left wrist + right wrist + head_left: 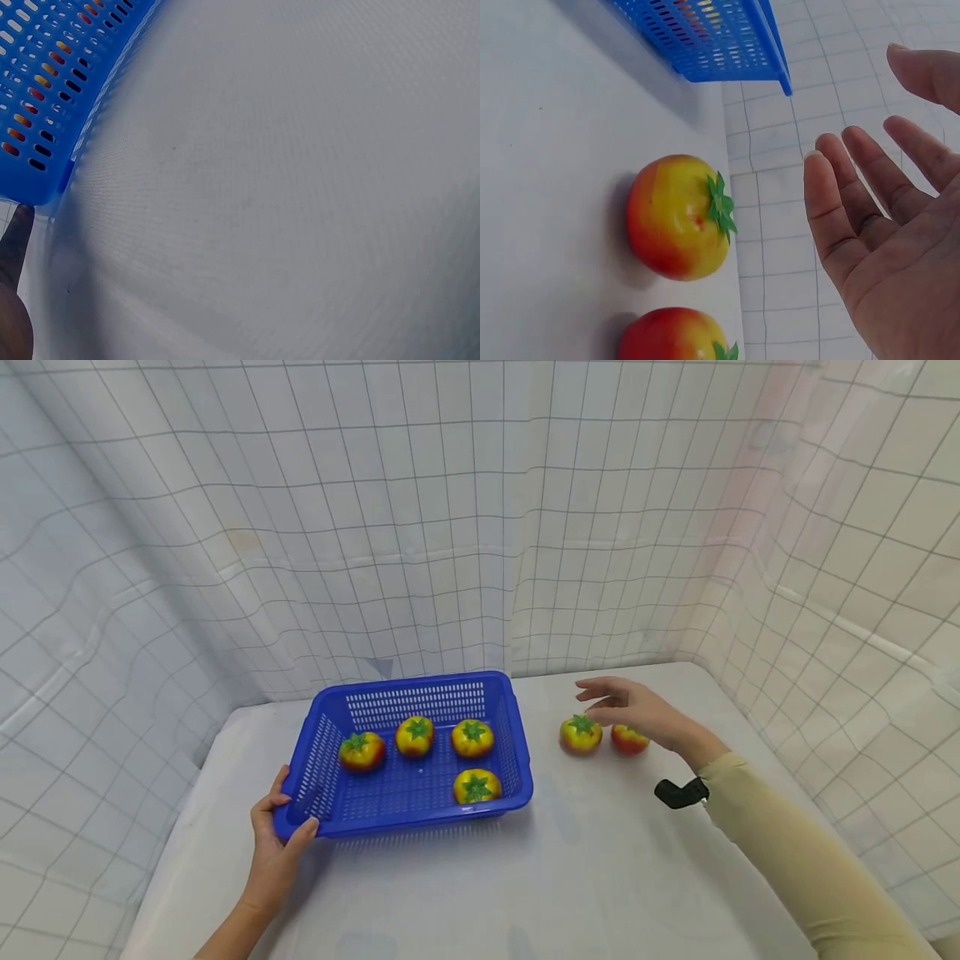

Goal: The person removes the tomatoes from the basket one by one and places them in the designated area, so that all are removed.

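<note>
My left hand (273, 852) grips the near-left corner of a blue plastic basket (408, 827), thumb on the near rim and fingers along the left side. Several yellow-red tomatoes with green leafy tops, such as one tomato (363, 752), lie inside it. To the right of the basket, my right hand (630, 710) hovers with loosely bent fingers, holding nothing. Beneath it, a yellowish tomato (581, 737) and a redder tomato (629, 741), partly hidden by the hand, sit side by side. In the right wrist view the open palm (900, 247) is apart from both tomatoes.
A white-covered table (585, 877) carries everything. White grid-patterned curtains (420, 543) hang behind it and along both sides. A black strap device (682, 793) is worn on the right wrist.
</note>
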A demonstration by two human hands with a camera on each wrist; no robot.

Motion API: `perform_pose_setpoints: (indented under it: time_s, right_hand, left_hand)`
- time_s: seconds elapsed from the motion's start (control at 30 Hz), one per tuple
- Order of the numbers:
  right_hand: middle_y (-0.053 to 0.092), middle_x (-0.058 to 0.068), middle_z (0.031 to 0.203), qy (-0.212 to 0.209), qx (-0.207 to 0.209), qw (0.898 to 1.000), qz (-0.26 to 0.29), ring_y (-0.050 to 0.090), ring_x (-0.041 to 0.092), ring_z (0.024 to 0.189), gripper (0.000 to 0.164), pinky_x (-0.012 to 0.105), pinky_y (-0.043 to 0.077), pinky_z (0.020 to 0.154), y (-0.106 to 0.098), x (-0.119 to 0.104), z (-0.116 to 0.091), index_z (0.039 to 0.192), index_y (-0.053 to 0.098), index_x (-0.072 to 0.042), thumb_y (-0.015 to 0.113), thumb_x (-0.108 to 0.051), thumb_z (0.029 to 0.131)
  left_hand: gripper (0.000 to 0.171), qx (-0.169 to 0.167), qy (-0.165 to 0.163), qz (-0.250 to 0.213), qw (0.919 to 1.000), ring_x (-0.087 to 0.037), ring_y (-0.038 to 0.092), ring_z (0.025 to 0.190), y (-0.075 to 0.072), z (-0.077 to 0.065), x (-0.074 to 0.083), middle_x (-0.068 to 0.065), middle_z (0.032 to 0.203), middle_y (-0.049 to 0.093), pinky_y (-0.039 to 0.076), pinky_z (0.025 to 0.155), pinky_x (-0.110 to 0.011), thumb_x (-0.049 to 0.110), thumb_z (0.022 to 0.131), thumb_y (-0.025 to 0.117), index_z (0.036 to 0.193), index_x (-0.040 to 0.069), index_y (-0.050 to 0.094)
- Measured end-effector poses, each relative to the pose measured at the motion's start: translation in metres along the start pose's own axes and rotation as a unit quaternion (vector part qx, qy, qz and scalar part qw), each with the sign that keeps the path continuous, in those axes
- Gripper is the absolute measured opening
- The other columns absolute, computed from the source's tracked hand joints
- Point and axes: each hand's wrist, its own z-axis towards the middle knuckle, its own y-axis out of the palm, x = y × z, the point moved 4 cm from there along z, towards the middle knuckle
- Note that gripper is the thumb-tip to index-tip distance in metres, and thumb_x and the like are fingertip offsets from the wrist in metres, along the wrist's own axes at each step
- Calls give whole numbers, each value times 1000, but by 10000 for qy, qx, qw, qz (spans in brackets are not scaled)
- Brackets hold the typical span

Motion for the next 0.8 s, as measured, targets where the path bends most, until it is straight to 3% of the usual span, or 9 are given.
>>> perform_pose_setpoints:
  time_s: [0.17,0.6,0.8]
  right_hand:
    - [61,2,138,-122,-187,9997,-62,59,24,124,56,48,45,107,14,-13,8,147,53,-23,73,-34,95]
    - [62,-4,135,-266,-585,9967,-497,62,18,119,61,41,52,99,44,-41,29,147,52,-26,74,-44,93]
    - [59,2,141,-396,-828,9942,-557,61,18,121,63,45,50,101,58,-55,39,152,47,-25,72,-37,95]
  left_hand:
    - [47,15,50,-61,10000,-28,7,155,1,0,1,7,171,4,33,103,-7,2,102,54,127,26,22]
    - [47,81,19,19,10000,-29,9,154,1,0,2,7,171,6,34,101,-6,3,102,55,127,26,23]
    - [46,84,89,-21,9999,-29,11,154,2,0,0,7,171,6,34,101,-6,1,101,55,125,25,24]
